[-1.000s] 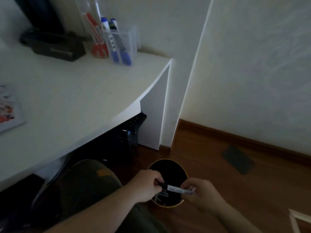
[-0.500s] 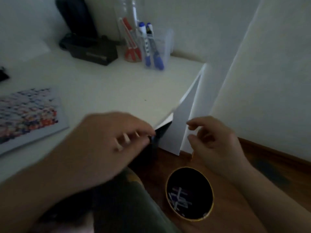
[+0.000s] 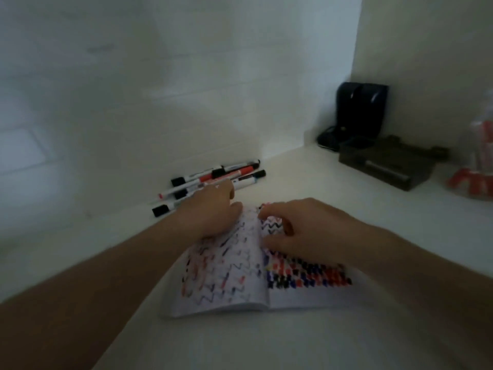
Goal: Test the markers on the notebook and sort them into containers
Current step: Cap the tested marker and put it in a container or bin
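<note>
An open notebook (image 3: pixel 240 284) lies on the white desk (image 3: pixel 266 343), its pages covered in red, blue and black scribbles. Several markers (image 3: pixel 202 177) with black and red caps lie in a pile by the wall, just behind the notebook's far left corner. My left hand (image 3: pixel 210 212) lies flat over that corner, with its fingertips at the nearest markers; the blur hides whether they touch. My right hand (image 3: pixel 301 231) hovers over the right page with loosely curled fingers and holds nothing.
At the right edge stands a clear container (image 3: pixel 480 166) with red markers in it. A dark flat box (image 3: pixel 384 166) and a black device (image 3: pixel 360 110) sit in the back right corner. The wall runs close behind the marker pile.
Both hands held a marker over a black bin on the floor. That marker is gone from them, and the hands and view have come up to the notebook on the desk.
</note>
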Demonstrator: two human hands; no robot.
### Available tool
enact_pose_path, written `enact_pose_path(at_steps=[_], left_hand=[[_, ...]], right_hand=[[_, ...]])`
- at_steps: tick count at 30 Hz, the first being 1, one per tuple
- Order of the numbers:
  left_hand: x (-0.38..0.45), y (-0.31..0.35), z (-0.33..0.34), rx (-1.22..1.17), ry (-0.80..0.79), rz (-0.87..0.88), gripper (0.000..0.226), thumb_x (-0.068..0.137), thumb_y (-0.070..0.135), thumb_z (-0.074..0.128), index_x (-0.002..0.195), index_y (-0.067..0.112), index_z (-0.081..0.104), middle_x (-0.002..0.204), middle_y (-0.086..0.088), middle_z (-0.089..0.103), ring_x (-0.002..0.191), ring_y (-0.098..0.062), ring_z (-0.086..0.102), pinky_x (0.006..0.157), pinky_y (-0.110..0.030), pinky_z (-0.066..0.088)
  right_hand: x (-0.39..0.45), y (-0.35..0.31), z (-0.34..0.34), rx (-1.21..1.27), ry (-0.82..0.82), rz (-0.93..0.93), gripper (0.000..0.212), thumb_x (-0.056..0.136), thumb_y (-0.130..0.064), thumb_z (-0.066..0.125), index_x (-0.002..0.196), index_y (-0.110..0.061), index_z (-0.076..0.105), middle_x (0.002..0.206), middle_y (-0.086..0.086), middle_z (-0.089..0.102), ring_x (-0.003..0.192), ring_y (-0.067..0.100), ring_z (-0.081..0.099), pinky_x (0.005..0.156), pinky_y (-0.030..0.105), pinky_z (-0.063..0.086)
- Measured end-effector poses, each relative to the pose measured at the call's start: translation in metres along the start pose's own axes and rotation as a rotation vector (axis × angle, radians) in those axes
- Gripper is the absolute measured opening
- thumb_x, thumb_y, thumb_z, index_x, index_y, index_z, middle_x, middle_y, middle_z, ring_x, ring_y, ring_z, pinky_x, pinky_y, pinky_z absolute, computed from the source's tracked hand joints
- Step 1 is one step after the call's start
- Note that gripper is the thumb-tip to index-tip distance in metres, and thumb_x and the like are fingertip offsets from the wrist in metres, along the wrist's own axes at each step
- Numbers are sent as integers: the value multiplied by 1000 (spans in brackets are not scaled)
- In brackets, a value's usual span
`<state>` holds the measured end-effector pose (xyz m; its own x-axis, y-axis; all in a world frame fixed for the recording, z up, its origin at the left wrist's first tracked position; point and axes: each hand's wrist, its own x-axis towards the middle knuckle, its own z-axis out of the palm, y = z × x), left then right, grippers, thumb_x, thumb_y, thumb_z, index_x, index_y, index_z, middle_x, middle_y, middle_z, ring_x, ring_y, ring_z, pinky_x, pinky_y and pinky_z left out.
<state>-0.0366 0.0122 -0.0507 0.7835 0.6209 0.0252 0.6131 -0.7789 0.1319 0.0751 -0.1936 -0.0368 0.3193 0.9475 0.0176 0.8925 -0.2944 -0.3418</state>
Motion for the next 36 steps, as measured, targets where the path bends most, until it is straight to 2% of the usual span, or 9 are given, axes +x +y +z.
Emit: enact_pose_path(at_steps=[3,7,13,20,22,26,30,34,36], left_hand=[[6,-24,3,10,234,-33,20,95,41,53,111,28,49,106,-3,52,99,-27,53,77,-40,48],[27,-33,10,137,354,43,44,92,47,57,131,28,53,115,-9,52,108,-32,46,88,-43,43],[61,-27,12,251,252,-45,43,105,48,36,133,21,55,129,-13,55,118,-36,48,100,-50,38],[62,-27,11,227,241,-60,38,105,44,44,129,17,57,120,-16,55,110,-38,52,91,-48,41],[54,-28,6,252,384,-8,30,103,35,50,126,19,63,115,-15,55,106,-38,51,86,-46,40],[24,10,-23,93,557,224,23,100,32,54,117,27,69,96,-4,64,91,-32,61,79,-40,45],[-25,72,-34,-102,534,555,26,99,39,54,115,27,70,77,7,61,72,-14,55,67,-32,45],[-42,92,-9,-415,446,594,45,92,53,66,133,33,64,99,12,65,88,-4,58,74,-18,46],[-39,91,4,-621,375,541,59,86,52,73,138,34,53,117,13,58,107,-4,56,84,-18,48]], right_hand=[[13,-3,22,-56,-31,-67,64,87,-85,38,146,-62,31,140,-12,54,125,15,53,95,36,47],[13,-3,29,-115,-45,-103,67,84,-90,26,147,-68,18,122,-12,46,117,14,50,82,33,41],[12,-3,29,-83,-24,-85,67,85,-89,29,148,-66,21,128,-8,49,120,17,51,88,34,45],[8,0,30,-25,29,-77,63,89,-82,38,147,-60,32,128,-9,52,119,15,52,89,34,45],[4,0,27,59,64,-91,58,92,-76,44,146,-56,40,125,-16,55,116,8,53,93,34,46],[3,10,13,266,389,-56,58,96,-50,62,149,-52,38,83,-18,55,74,-2,52,73,23,48],[4,33,1,317,614,48,77,91,-31,73,152,-51,32,88,-13,63,73,3,61,72,23,53],[5,48,0,399,688,54,8,90,-27,71,96,-33,72,76,-10,69,70,6,63,69,34,53],[5,54,-4,756,605,74,26,97,-38,63,85,-18,74,62,-4,60,56,14,52,56,34,42]])
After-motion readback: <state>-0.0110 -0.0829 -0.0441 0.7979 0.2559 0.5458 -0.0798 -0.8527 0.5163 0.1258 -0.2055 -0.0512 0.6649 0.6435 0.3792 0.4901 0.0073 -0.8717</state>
